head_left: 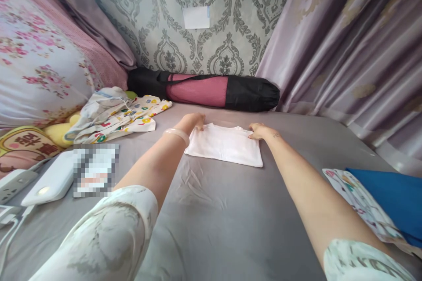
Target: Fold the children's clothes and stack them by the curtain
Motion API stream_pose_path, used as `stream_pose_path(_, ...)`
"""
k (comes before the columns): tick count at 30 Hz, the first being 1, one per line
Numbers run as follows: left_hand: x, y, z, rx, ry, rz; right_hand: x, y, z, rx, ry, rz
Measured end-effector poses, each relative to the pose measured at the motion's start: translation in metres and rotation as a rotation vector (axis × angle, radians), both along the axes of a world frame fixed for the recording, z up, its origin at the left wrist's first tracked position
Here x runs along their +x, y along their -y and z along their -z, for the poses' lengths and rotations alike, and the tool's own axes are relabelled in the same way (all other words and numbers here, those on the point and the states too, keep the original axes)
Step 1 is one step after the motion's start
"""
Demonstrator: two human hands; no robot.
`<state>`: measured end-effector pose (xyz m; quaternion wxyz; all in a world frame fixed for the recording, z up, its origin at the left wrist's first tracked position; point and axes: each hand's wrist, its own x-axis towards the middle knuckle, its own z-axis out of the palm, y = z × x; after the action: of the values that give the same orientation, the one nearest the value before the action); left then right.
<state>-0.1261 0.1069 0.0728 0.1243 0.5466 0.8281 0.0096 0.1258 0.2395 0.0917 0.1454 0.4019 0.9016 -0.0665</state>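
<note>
The white cloth (226, 145) lies with its long axis between my left hand (195, 120) and right hand (258, 131), touching both at its far corners; whether either grip clenches, I cannot tell.

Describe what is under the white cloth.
The white cloth lies on the gray sheet, visible in front of it. Directly beneath, the surface is covered, so anything else there cannot be seen.

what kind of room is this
Most likely a bedroom, seen from on the bed: a grey sheet covers the surface, a big floral pillow is propped at the left, and a long curtain hangs at the right.
</note>
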Motion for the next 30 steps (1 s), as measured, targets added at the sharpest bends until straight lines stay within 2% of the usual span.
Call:
stream_pose_path(3, -0.003, -0.01, -0.003, -0.2, -0.004, -0.029, 0.001, -0.002, -0.004, -0.013, 0.029, -0.008)
stream_pose_path(8, -0.007, -0.014, -0.005, -0.306, 0.002, -0.022, -0.001, -0.006, 0.0, -0.007, 0.033, -0.009)
stream_pose_path(13, -0.006, -0.002, -0.003, -0.25, 0.04, -0.03, 0.003, -0.007, 0.015, 0.041, -0.034, -0.012)
stream_pose_path(20, 0.021, 0.037, 0.002, -0.022, -0.063, -0.094, 0.031, 0.008, 0.033, 0.094, -0.244, -0.006)
stream_pose_path(24, 0.027, 0.055, -0.009, 0.092, -0.075, -0.105, 0.043, 0.008, 0.022, 0.083, -0.409, -0.001)
stream_pose_path(30, 0.023, 0.073, -0.049, 0.287, 0.026, -0.061, 0.053, 0.008, -0.018, 0.113, -0.53, -0.083)
